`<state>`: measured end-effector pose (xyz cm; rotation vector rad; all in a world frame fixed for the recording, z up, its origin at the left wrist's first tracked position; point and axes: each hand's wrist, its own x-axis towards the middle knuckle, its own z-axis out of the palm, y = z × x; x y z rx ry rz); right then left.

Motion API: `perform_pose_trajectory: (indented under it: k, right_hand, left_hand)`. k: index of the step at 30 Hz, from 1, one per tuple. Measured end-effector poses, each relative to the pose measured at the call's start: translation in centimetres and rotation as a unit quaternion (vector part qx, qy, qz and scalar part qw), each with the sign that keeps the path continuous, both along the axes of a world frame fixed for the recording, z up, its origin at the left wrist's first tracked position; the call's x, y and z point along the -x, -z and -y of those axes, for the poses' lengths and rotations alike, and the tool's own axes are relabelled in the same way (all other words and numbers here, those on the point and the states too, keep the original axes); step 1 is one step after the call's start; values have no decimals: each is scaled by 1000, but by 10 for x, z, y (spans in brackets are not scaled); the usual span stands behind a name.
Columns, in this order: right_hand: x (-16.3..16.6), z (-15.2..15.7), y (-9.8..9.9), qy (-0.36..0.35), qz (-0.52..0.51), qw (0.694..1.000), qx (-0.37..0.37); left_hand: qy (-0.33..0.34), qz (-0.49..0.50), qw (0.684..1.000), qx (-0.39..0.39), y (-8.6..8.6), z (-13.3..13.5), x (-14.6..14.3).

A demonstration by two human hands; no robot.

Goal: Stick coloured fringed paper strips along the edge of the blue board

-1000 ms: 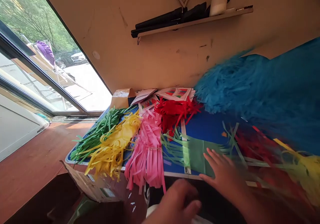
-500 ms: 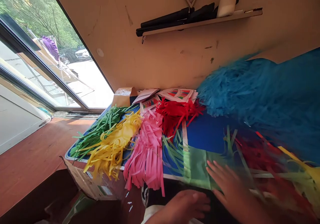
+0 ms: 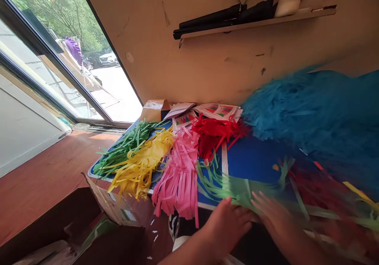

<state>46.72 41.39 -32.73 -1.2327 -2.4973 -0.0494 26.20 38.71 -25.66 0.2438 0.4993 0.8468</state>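
A light green fringed sheet [image 3: 241,188], looking like thin tissue or crepe paper, lies across the near edge of the blue table with strips at both ends. My left hand [image 3: 226,225] is at its near edge, thumb apart from the loosely bent fingers. My right hand [image 3: 274,213] lies over the sheet's right part, fingers stretched out and slightly blurred. Left of the sheet, pink fringe [image 3: 179,174] hangs over the table edge, with yellow fringe [image 3: 142,162] and darker green fringe [image 3: 127,146] beside it. Red fringe [image 3: 213,135] is behind.
A blue table [image 3: 251,154] stands against the wall. At right are a big blue fringed mass [image 3: 299,107] and blurred dark red strips [image 3: 319,186]. Printed papers [image 3: 219,110] lie at the back. An open cardboard box [image 3: 112,206] is on the floor, lower left; a shelf [image 3: 257,24] hangs above.
My left hand has moved up to the green sheet's near edge, its thumb now raised. My right hand remains over the sheet. The whole view has shifted slightly.
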Motion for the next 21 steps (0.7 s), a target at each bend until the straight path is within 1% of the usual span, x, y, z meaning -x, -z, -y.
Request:
perform_pose_trajectory:
  k: [4, 6, 9, 11, 12, 14, 15, 16, 17, 18, 19, 20, 21]
  right_hand:
    - [-1, 1, 1, -1, 11, 1000, -10]
    - [0, 2, 3, 4, 14, 1000, -23]
    - [2, 3, 5, 11, 17, 999, -40]
    - [4, 4, 4, 15, 21, 998, -49]
    - [6, 4, 3, 17, 24, 998, -55]
    - [10, 5, -1, 17, 32, 997, -66]
    - [12, 5, -4, 16, 37, 997, -69]
    - [15, 5, -6, 17, 42, 997, -70]
    - [18, 5, -9, 20, 44, 996, -70]
    - [20, 4, -11, 24, 46, 996, -67]
    - [23, 4, -12, 31, 48, 996, -63]
    - [26, 4, -14, 36, 48, 996, -60]
    - [28, 4, -15, 41, 48, 996, -57]
  left_hand:
    - [-98, 12, 995, 14, -5, -18, -2]
    - [-139, 3, 990, 28, -7, -33, -4]
    - [-192, -21, 978, 78, -14, -63, 0]
    - [-227, -35, 969, 89, -21, -81, 15]
    - [-254, -48, 963, 78, -25, -88, 27]
    - [-287, -67, 954, 54, -36, -96, 57]
    - [-330, -97, 938, 30, -41, -96, 73]
    - [-400, -141, 906, -2, -46, -94, 88]
    - [-480, -192, 855, -43, -50, -90, 100]
    - [-560, -251, 784, -89, -52, -84, 108]
    - [-619, -318, 703, -147, -53, -77, 110]
    - [-627, -390, 633, -232, -51, -68, 107]
    - [-555, -463, 597, -347, -48, -59, 98]
